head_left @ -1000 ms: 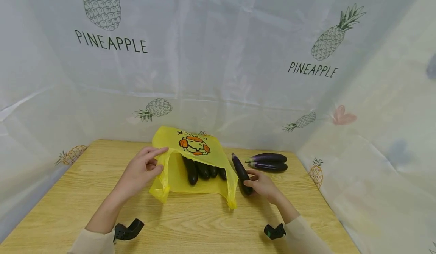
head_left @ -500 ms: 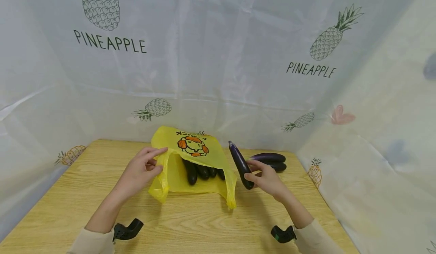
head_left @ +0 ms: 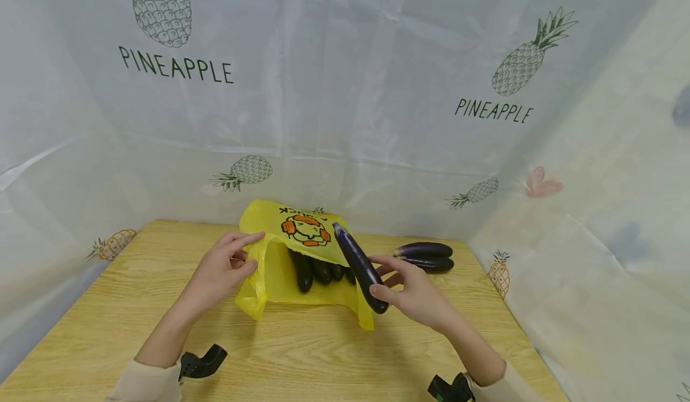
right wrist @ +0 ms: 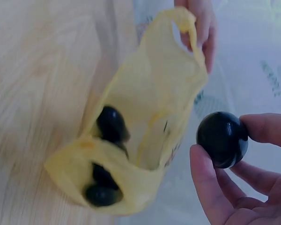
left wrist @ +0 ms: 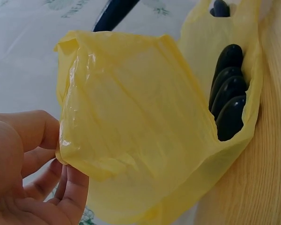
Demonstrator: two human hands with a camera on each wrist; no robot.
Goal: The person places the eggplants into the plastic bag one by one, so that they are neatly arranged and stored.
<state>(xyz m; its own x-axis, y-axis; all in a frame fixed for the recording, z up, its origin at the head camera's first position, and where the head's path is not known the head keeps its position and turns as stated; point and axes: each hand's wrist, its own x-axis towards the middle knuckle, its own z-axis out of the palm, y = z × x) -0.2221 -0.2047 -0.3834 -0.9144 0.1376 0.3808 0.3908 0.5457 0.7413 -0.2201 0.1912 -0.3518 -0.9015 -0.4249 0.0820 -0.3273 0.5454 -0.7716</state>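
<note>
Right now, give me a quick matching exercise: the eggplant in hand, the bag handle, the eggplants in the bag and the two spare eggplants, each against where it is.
Things:
1. eggplant in the right hand
2. yellow bag handle
3. eggplants in the bag
4. two spare eggplants

Places:
A. lying on the table, right of the bag
B. held in the air at the bag's mouth, by the right hand
C. pinched up by the left hand
D. lying inside the bag

Pairs: 1-B, 2-C, 3-D, 4-A

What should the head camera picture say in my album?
Right hand lifts an eggplant toward the yellow bag.
</note>
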